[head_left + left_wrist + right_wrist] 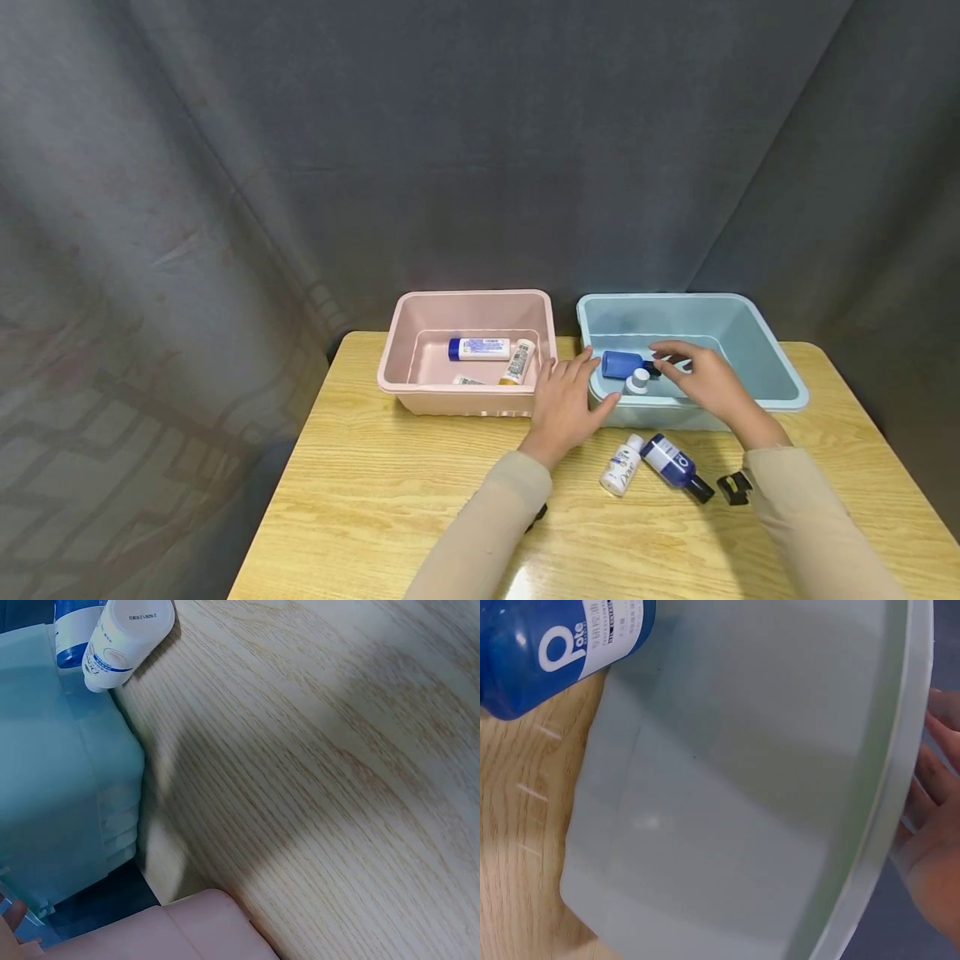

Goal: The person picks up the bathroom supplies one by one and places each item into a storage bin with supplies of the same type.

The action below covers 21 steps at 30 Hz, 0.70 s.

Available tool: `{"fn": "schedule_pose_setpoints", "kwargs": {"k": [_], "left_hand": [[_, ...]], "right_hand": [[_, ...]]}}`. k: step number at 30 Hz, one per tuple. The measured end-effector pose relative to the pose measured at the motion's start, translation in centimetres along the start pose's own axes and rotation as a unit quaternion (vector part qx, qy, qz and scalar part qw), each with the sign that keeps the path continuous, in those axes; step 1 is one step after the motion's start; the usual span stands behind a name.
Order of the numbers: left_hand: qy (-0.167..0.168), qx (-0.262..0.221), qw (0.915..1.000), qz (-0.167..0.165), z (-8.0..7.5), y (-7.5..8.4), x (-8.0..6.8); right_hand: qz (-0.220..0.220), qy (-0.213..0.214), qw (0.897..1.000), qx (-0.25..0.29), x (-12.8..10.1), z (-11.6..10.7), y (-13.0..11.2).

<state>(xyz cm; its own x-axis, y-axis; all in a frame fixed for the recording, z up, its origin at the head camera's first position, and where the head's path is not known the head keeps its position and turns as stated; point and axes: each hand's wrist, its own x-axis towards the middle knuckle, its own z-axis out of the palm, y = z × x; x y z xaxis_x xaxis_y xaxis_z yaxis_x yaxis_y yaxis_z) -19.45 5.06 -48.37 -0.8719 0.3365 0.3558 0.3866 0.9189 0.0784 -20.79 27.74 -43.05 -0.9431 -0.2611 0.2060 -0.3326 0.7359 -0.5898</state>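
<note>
My right hand (pixel 708 379) reaches over the front rim of the light blue bin (pixel 765 350), its thumb beside the black cap of a blue bottle (pixel 621 364) that lies inside. Thumb and index finger are apart. A small bottle with a white cap (pixel 637 382) is next to it. My left hand (pixel 564 408), fingers spread, is over the neighbouring edges of the blue bin and the pink bin (pixel 465 402). On the table in front lie a white Dove bottle (pixel 621 468) and a blue bottle with a black cap (pixel 671 461).
Inside the pink bin lie a white tube with a blue cap (pixel 483 349), a white bottle with a yellow cap (pixel 518 362) and another partly hidden white item (pixel 467 380). A small black object (pixel 735 487) is by the right sleeve. Dark curtain (pixel 480 167) hangs behind the wooden table (pixel 352 500).
</note>
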Motion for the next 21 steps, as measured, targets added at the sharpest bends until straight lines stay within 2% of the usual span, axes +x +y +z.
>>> {"fn": "schedule_pose_setpoints", "kwargs": {"k": [16,21], "left_hand": [[0.0,0.001,1.0,0.0,0.0,0.0,0.0],[0.005,-0.002,1.0,0.0,0.1,0.0,0.0]], "right_hand": [[-0.033,0.079,0.996,-0.009,-2.3,-0.3,-1.8],[-0.031,0.099,0.995,-0.012,-3.2,-0.4,-2.3]]}}
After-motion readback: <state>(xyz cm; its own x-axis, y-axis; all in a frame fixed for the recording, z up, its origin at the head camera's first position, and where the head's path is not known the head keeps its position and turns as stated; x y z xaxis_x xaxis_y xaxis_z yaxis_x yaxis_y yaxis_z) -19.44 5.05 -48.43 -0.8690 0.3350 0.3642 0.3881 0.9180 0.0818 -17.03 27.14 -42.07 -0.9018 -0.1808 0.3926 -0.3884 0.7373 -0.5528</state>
